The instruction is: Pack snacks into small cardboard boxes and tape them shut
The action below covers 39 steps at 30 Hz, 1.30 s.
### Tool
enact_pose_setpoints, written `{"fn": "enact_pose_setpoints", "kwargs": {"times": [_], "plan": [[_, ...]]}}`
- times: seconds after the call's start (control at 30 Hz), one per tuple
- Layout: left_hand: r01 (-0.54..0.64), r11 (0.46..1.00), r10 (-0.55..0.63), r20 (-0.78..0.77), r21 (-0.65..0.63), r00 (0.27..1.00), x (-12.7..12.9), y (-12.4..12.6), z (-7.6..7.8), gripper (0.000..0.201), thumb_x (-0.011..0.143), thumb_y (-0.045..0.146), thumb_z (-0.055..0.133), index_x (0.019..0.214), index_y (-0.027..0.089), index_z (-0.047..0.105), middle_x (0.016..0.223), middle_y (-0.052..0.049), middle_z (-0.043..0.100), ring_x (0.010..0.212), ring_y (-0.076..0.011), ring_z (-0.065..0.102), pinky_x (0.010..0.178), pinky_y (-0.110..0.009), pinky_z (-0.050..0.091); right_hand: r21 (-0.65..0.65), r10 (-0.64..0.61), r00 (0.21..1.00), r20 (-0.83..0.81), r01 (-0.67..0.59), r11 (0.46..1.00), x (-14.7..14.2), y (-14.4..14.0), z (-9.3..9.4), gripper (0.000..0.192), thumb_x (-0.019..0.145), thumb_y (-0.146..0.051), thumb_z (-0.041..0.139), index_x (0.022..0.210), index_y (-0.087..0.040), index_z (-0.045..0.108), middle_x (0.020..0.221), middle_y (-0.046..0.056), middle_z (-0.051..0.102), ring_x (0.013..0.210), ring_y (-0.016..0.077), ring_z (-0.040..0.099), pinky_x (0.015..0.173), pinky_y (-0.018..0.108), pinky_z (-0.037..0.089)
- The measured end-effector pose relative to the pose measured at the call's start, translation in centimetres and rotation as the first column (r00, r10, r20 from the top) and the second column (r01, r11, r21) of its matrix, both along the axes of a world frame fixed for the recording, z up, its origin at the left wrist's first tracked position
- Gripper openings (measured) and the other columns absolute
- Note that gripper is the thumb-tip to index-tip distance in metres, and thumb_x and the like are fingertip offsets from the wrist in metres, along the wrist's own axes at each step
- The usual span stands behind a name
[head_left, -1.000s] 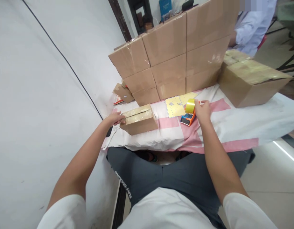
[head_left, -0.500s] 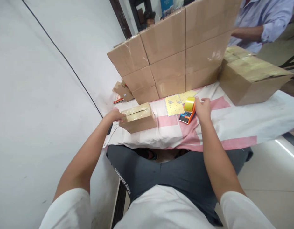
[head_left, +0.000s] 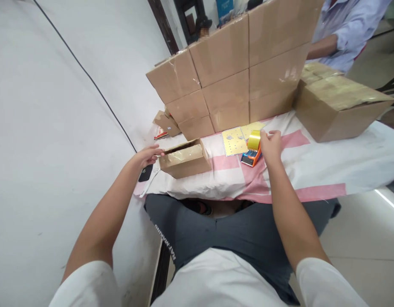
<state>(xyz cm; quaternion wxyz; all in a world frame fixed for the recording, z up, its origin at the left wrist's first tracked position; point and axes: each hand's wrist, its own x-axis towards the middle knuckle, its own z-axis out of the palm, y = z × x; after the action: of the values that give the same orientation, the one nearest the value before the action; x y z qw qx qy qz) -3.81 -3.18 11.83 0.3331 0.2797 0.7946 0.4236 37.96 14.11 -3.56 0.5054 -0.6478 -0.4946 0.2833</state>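
L hand [head_left: 146, 156] at left end of small brown cardboard box with taped top [head_left: 184, 158]; fingers spread, touching its end, not clamped. Box sits on pink-and-white cloth over tabletop [head_left: 312, 170], near front edge. R hand [head_left: 271, 147] w/ fingers closed on orange tape dispenser with yellow roll [head_left: 253, 148], just right of yellow perforated cards [head_left: 234, 140]. Behind: wall of stacked brown cartons [head_left: 235, 81] blocks far side. Large taped carton [head_left: 339, 104] at right. Co-worker's blue sleeve [head_left: 350, 30] beyond.

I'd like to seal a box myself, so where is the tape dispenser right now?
The tape dispenser stands on the pink and white cloth under the right hand, beside the yellow card.
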Motion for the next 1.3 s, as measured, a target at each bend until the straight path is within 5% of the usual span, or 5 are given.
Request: {"fn": "enact_pose_setpoints", "kwargs": {"times": [0.4,0.67,0.87,1.17,1.3], "plan": [[0.011,0.954,-0.063,0.165,0.298,0.984,-0.9,0.2,-0.4,0.068,0.08,0.012,0.072,0.144,0.012,0.049,0.071,0.0,0.069,0.042,-0.0032,0.045,0.044,-0.014,0.034,0.294,-0.051,0.938,0.343,-0.056,0.954,-3.0,-2.0,0.6,0.045,0.087,-0.041,0.055,0.122,-0.012,0.057,0.125,0.022,0.052,0.116,0.0367,0.052,0.099,0.054,0.041],[0.132,0.986,-0.117,-0.141,0.1,0.983,0.5,-1.3,-1.0,0.091,0.076,0.02,0.08,0.156,0.01,0.037,0.068,-0.001,0.071,0.044,-0.0058,0.041,0.044,-0.018,0.024,0.378,0.387,0.569,0.725,-0.799,0.468,-13.8,-9.5,5.1,0.061,0.097,-0.043,0.048,0.153,-0.02,0.042,0.164,0.012,0.034,0.147,0.0335,0.028,0.116,0.051,0.027],[0.22,0.974,-0.203,-0.225,0.055,0.953,2.4,-3.9,-0.8,0.091,0.077,0.02,0.08,0.157,0.007,0.036,0.067,-0.002,0.073,0.05,-0.0088,0.049,0.055,-0.022,0.038,0.235,0.443,0.451,0.775,-0.856,0.461,-15.2,-9.3,5.6,0.074,0.097,-0.052,0.05,0.161,-0.021,0.03,0.167,0.012,0.029,0.153,0.0386,0.014,0.116,0.058,0.02],[0.287,0.948,-0.246,-0.256,0.138,0.935,3.0,-5.1,-1.3,0.098,0.072,0.033,0.084,0.155,0.008,0.039,0.066,-0.001,0.071,0.055,-0.0116,0.054,0.058,-0.024,0.041,0.239,0.395,0.394,0.83,-0.891,0.386,-14.7,-9.3,5.7,0.087,0.077,-0.059,0.078,0.149,-0.019,0.049,0.142,0.021,0.047,0.132,0.0379,0.039,0.111,0.054,0.024],[0.28,0.952,-0.239,-0.271,0.125,0.932,3.1,-4.6,-1.5,0.101,0.069,0.035,0.084,0.155,0.006,0.04,0.066,-0.003,0.071,0.058,-0.0132,0.055,0.058,-0.024,0.04,0.197,0.399,0.394,0.828,-0.871,0.451,-15.0,-10.2,5.8,0.077,0.072,-0.05,0.085,0.137,-0.019,0.058,0.139,0.021,0.048,0.128,0.0363,0.043,0.102,0.047,0.038]]}}
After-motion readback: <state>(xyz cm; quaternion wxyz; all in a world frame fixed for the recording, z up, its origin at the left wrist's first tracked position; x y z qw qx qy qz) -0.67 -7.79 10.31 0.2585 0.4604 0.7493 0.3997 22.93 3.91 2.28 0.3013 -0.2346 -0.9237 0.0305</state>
